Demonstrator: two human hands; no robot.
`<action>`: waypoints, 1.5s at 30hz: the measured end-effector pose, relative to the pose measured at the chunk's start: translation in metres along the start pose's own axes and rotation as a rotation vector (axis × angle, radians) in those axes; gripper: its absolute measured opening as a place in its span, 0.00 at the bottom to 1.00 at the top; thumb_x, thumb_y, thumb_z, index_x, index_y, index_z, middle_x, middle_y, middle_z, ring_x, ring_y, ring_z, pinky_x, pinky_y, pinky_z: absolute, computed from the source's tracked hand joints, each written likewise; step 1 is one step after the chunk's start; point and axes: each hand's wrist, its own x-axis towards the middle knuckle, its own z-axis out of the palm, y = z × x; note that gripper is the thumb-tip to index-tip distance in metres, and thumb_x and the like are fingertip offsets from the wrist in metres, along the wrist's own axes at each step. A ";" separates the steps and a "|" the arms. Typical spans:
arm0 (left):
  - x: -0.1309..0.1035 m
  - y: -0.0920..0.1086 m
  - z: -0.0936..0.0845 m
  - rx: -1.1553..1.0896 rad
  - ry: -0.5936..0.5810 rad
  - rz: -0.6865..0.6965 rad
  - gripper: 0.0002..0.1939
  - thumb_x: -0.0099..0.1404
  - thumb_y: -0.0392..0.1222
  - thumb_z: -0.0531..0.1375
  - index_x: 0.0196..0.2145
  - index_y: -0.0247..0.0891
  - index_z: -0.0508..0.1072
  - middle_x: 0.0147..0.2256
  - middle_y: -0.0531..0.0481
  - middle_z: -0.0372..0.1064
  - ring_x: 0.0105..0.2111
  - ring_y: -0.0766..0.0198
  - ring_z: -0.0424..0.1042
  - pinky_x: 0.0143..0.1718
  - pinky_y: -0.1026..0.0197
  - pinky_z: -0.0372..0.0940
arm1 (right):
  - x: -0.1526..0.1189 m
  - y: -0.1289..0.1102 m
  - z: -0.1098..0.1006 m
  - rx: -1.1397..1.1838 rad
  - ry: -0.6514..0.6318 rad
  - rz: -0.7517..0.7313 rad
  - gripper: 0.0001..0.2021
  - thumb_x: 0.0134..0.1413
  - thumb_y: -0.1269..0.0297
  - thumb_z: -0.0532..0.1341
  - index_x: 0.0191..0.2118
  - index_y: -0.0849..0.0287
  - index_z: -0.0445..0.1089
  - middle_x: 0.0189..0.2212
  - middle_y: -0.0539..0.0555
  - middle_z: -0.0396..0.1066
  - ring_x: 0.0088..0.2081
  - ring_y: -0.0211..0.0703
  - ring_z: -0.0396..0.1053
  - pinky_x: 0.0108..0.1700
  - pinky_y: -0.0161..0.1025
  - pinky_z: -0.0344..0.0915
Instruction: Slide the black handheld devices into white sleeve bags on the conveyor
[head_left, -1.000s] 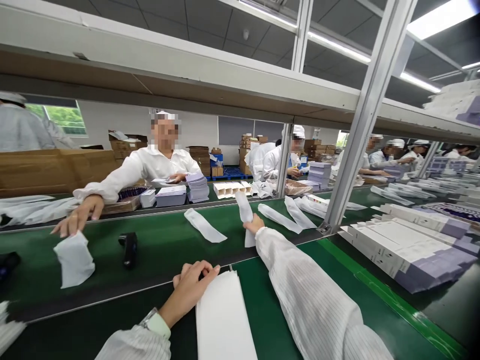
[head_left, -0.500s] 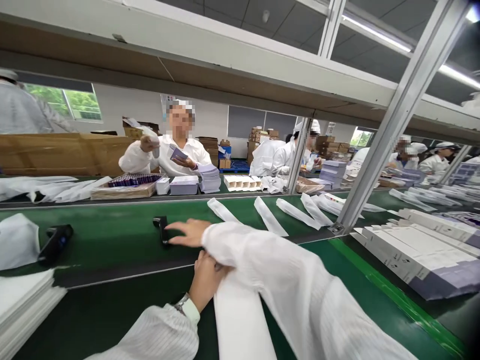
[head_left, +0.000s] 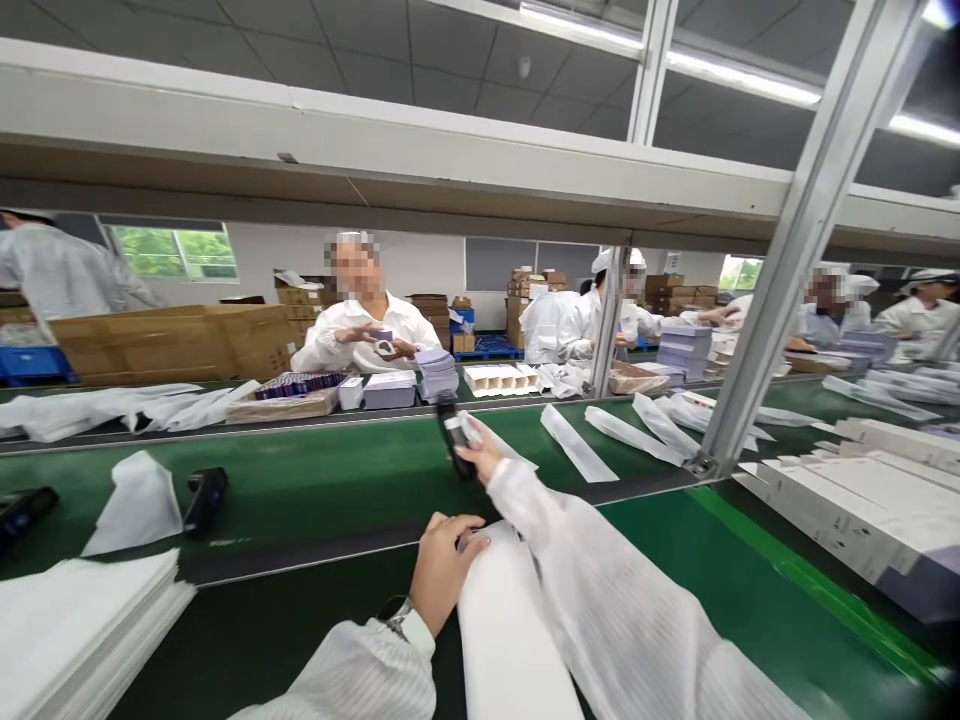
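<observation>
My right hand (head_left: pixel 486 455) is raised over the green belt, its fingers closed around a dark L-shaped device (head_left: pixel 457 460) with a pale patch on its side. The device is slightly blurred by motion. My left hand (head_left: pixel 444 565) grips the far end of a long, flat white pouch (head_left: pixel 514 620), fingers curled at its end. The pouch lies lengthwise toward me, partly under my right sleeve. More dark devices lie on the belt at left, one (head_left: pixel 204 502) beside a loose white pouch (head_left: pixel 139 505) and another (head_left: pixel 26 512) at the frame's edge.
At front left sits a stack of white sheets (head_left: pixel 90 620). Several white pouches (head_left: pixel 577 445) lie along the green belt (head_left: pixel 322 470). A metal post (head_left: pixel 795 240) and printed white boxes (head_left: pixel 855 500) stand at right. Across the belt, a person (head_left: pixel 367 335) handles small items; a shelf (head_left: pixel 450 160) spans overhead.
My right hand has taken hold of a dark device from the belt and moved right with it. My left hand remains at the white pouch's end. The view has shifted slightly.
</observation>
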 end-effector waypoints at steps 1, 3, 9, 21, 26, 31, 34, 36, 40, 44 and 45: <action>-0.001 0.001 0.000 0.014 0.010 -0.006 0.05 0.52 0.40 0.56 0.29 0.40 0.69 0.25 0.53 0.64 0.30 0.62 0.64 0.32 0.61 0.60 | -0.009 -0.004 -0.017 0.100 0.025 0.042 0.43 0.34 0.69 0.62 0.55 0.48 0.35 0.35 0.50 0.65 0.35 0.44 0.68 0.40 0.47 0.62; -0.003 0.003 -0.001 0.059 0.004 -0.002 0.03 0.54 0.40 0.55 0.27 0.40 0.66 0.24 0.54 0.61 0.29 0.63 0.62 0.30 0.62 0.60 | -0.027 -0.010 -0.045 0.190 0.068 0.137 0.51 0.29 0.71 0.65 0.54 0.43 0.28 0.34 0.49 0.66 0.33 0.46 0.69 0.36 0.49 0.63; -0.006 0.010 -0.003 0.208 -0.056 0.119 0.06 0.58 0.38 0.52 0.25 0.40 0.66 0.31 0.52 0.62 0.35 0.61 0.60 0.36 0.58 0.57 | -0.053 -0.017 -0.077 0.238 0.156 0.193 0.53 0.29 0.71 0.66 0.53 0.38 0.25 0.32 0.47 0.66 0.33 0.49 0.70 0.34 0.50 0.64; -0.009 0.011 -0.004 0.206 -0.083 0.108 0.04 0.57 0.36 0.50 0.25 0.39 0.60 0.27 0.53 0.59 0.31 0.64 0.59 0.32 0.61 0.58 | -0.057 -0.017 -0.062 0.251 0.142 0.219 0.55 0.28 0.70 0.66 0.54 0.40 0.24 0.31 0.48 0.68 0.31 0.47 0.70 0.32 0.49 0.65; -0.007 0.010 -0.005 0.199 -0.106 0.112 0.05 0.57 0.38 0.50 0.25 0.39 0.63 0.27 0.52 0.61 0.32 0.62 0.59 0.34 0.59 0.58 | -0.056 -0.016 -0.064 0.288 0.138 0.217 0.56 0.28 0.71 0.66 0.56 0.43 0.24 0.30 0.49 0.68 0.30 0.49 0.70 0.32 0.49 0.65; -0.007 0.009 -0.006 0.187 -0.096 0.143 0.09 0.59 0.38 0.49 0.27 0.40 0.67 0.29 0.51 0.62 0.34 0.61 0.60 0.35 0.59 0.58 | -0.056 -0.015 -0.066 0.287 0.118 0.233 0.52 0.29 0.71 0.66 0.56 0.46 0.30 0.30 0.50 0.68 0.31 0.48 0.70 0.32 0.45 0.65; -0.008 0.010 -0.007 0.162 -0.119 0.143 0.10 0.60 0.38 0.48 0.27 0.41 0.68 0.29 0.52 0.64 0.34 0.61 0.61 0.36 0.60 0.59 | -0.056 -0.014 -0.067 0.300 0.095 0.231 0.52 0.29 0.71 0.66 0.56 0.46 0.30 0.30 0.49 0.68 0.32 0.47 0.70 0.33 0.44 0.65; -0.008 0.010 -0.007 0.153 -0.126 0.136 0.11 0.61 0.39 0.48 0.28 0.41 0.68 0.29 0.52 0.65 0.34 0.62 0.61 0.35 0.60 0.59 | -0.056 -0.013 -0.068 0.305 0.090 0.229 0.53 0.29 0.71 0.66 0.55 0.45 0.27 0.31 0.49 0.68 0.31 0.47 0.70 0.33 0.44 0.65; -0.008 0.009 -0.007 0.200 -0.105 0.170 0.09 0.60 0.40 0.49 0.27 0.40 0.67 0.30 0.51 0.64 0.35 0.61 0.61 0.36 0.59 0.60 | -0.054 -0.010 -0.070 0.323 0.092 0.220 0.54 0.29 0.72 0.66 0.55 0.44 0.26 0.30 0.49 0.68 0.31 0.48 0.70 0.33 0.46 0.65; -0.008 0.006 -0.007 0.315 -0.047 0.231 0.08 0.58 0.41 0.52 0.24 0.38 0.65 0.37 0.49 0.62 0.40 0.58 0.59 0.39 0.55 0.59 | -0.053 -0.018 -0.066 0.357 0.104 0.184 0.50 0.33 0.69 0.66 0.55 0.44 0.28 0.31 0.50 0.69 0.32 0.49 0.70 0.35 0.48 0.65; -0.009 0.006 -0.007 0.341 -0.044 0.239 0.08 0.58 0.41 0.51 0.23 0.38 0.66 0.38 0.49 0.61 0.41 0.57 0.59 0.39 0.54 0.58 | -0.054 -0.022 -0.064 0.356 0.091 0.165 0.49 0.34 0.68 0.66 0.55 0.43 0.28 0.31 0.50 0.69 0.32 0.49 0.70 0.34 0.48 0.65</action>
